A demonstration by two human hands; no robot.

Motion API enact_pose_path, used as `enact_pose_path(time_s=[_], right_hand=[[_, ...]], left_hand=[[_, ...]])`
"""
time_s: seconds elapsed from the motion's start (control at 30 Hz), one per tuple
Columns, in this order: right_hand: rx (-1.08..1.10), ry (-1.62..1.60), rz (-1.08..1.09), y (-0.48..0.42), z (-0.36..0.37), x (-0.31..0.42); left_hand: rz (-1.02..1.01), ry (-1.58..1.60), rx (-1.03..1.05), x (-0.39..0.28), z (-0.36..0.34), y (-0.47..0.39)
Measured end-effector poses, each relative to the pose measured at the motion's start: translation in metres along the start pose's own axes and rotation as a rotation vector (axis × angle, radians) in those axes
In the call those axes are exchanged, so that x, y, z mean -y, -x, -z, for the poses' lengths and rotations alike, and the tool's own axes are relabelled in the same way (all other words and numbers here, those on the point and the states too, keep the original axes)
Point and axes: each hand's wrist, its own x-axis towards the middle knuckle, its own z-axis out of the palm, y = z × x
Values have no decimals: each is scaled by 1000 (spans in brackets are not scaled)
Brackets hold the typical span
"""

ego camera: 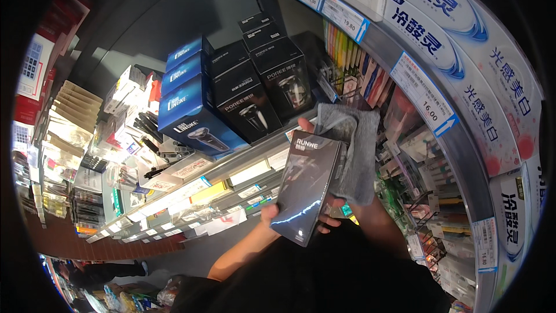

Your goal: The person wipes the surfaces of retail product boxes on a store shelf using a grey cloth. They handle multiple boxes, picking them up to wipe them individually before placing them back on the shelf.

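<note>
My left hand [270, 214] grips the lower end of a dark, glossy RUNWE box [304, 182], its thumb on one edge and fingertips showing past the other. A grey cloth [365, 156] lies against the box's far right side, folded over. My right hand [306, 124] holds the cloth and is mostly hidden behind it and the box; a fingertip shows at the box's upper edge. Just beyond, black POREE shaver boxes [249, 111] and blue LINGKE shaver boxes [195, 117] stand in stacked rows on a shelf.
Toothpaste cartons [469, 65] line a curved-looking shelf edge with price tags [423, 93] at right. Hanging packaged goods [408, 174] sit below it. Left of the blue boxes are black pens [169, 156] in a display. A person [100, 273] is at the lower left.
</note>
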Motion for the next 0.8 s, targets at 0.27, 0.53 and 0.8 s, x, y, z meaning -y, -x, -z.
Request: enact_pose_path(time_s=[0.27, 0.53, 0.8], right_hand=[[-397, 1030, 213, 26, -70, -37], [-21, 1649, 59, 39, -48, -49], [-568, 220, 29, 71, -20, -101]], left_hand=[[-162, -153, -709, 33, 3, 22], [-404, -205, -651, 18, -5, 7], [-354, -276, -510, -10, -33, -4]])
